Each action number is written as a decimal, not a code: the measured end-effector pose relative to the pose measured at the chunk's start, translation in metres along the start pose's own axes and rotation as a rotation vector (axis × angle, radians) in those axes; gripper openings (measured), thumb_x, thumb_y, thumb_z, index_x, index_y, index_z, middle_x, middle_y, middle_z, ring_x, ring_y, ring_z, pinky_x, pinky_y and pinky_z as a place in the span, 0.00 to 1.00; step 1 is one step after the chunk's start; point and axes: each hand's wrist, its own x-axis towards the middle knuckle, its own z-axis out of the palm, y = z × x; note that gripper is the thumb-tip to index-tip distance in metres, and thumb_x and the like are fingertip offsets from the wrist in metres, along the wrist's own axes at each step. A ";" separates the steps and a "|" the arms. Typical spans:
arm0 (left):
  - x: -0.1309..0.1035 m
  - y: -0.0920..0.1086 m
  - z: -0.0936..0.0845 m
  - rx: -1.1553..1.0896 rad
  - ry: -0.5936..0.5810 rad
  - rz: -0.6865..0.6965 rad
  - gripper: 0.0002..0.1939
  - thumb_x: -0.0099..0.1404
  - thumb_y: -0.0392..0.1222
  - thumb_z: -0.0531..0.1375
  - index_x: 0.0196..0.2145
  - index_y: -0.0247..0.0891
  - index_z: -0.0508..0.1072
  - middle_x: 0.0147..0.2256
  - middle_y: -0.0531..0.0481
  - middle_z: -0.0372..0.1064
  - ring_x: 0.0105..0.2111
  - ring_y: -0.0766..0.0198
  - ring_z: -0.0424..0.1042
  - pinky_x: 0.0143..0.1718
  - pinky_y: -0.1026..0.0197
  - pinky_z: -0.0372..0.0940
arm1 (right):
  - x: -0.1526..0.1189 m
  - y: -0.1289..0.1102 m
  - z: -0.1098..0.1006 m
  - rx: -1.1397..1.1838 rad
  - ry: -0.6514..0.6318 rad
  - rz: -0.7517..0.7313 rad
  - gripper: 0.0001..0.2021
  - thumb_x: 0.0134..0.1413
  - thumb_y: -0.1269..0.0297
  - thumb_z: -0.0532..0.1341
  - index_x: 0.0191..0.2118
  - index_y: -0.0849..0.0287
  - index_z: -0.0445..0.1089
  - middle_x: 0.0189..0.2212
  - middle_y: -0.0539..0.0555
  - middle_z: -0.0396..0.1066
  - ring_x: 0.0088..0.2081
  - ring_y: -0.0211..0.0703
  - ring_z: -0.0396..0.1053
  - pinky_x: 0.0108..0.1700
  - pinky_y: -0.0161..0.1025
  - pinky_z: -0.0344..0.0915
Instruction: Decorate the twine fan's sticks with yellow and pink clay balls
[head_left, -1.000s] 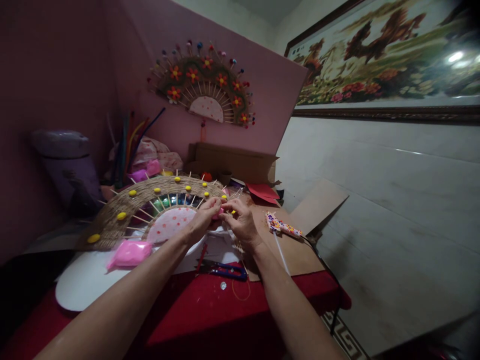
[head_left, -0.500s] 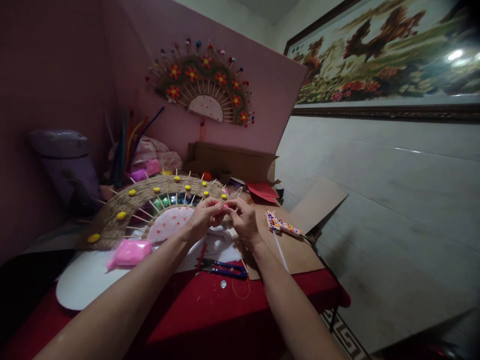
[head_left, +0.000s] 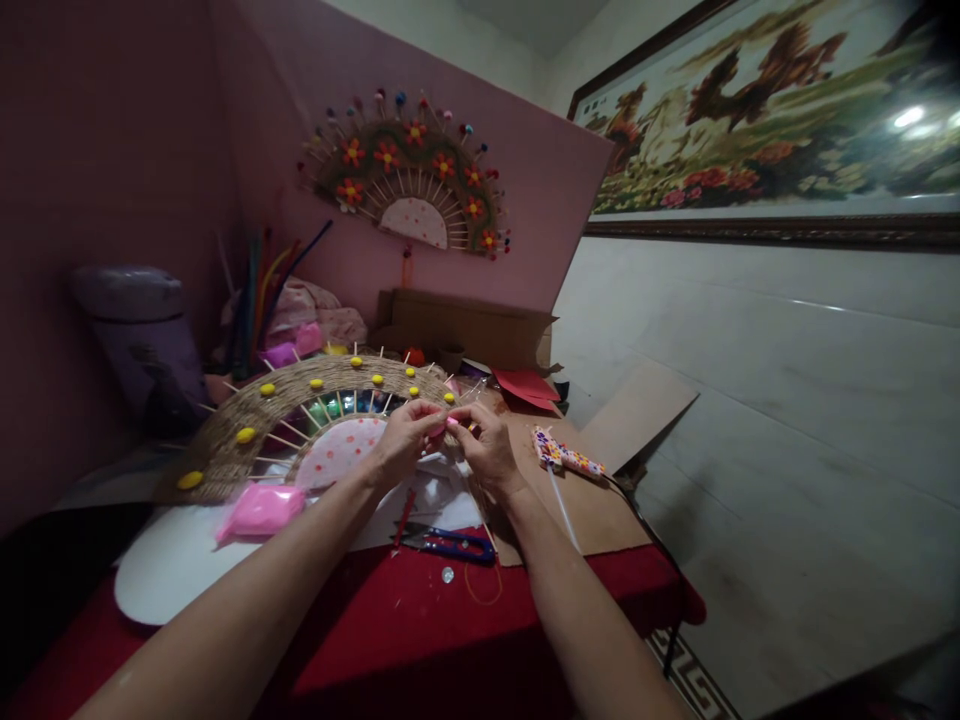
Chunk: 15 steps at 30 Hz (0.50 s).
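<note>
My left hand (head_left: 407,438) and my right hand (head_left: 486,446) meet fingertip to fingertip over the near right end of a fan-shaped piece (head_left: 225,432). Both are closed in a pinch around a small bit of pink clay (head_left: 451,424), mostly hidden by the fingers. Twine covers the fan's arch, which carries yellow clay dots (head_left: 245,436) and thin wooden sticks. Its half-round centre (head_left: 341,452) is pale with red spots. A bag of pink clay (head_left: 264,510) lies at the fan's front, left of my left forearm.
Blue-handled thread snips (head_left: 450,543) lie on the red tablecloth (head_left: 390,620) below my hands. To the right, a flower-patterned glue gun (head_left: 566,455) rests on cardboard (head_left: 611,520). A finished-looking fan (head_left: 416,165) hangs on the pink wall; a purple container (head_left: 146,345) stands left.
The view has shifted slightly. My fingers have moved a little around the pink clay, which shows more plainly between the fingertips. The things on the table lie as before.
</note>
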 end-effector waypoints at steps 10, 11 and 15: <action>0.000 0.002 -0.001 0.051 0.010 -0.031 0.13 0.39 0.36 0.67 0.23 0.33 0.67 0.18 0.56 0.64 0.17 0.73 0.61 0.19 0.69 0.54 | 0.000 0.000 -0.001 0.021 -0.031 0.016 0.04 0.51 0.65 0.59 0.30 0.58 0.70 0.29 0.52 0.71 0.33 0.40 0.68 0.37 0.36 0.63; 0.000 0.001 -0.001 0.054 0.027 -0.035 0.13 0.39 0.34 0.67 0.23 0.33 0.67 0.18 0.56 0.64 0.16 0.74 0.60 0.18 0.70 0.53 | -0.001 -0.001 -0.001 0.023 -0.037 0.009 0.04 0.50 0.65 0.59 0.30 0.58 0.71 0.29 0.52 0.71 0.33 0.40 0.68 0.37 0.36 0.63; -0.001 0.002 0.001 0.066 0.066 -0.039 0.11 0.38 0.33 0.64 0.22 0.34 0.65 0.16 0.57 0.61 0.14 0.75 0.58 0.16 0.70 0.49 | -0.001 -0.004 -0.002 0.015 -0.044 -0.013 0.04 0.50 0.66 0.60 0.29 0.58 0.71 0.28 0.51 0.71 0.31 0.39 0.67 0.36 0.36 0.63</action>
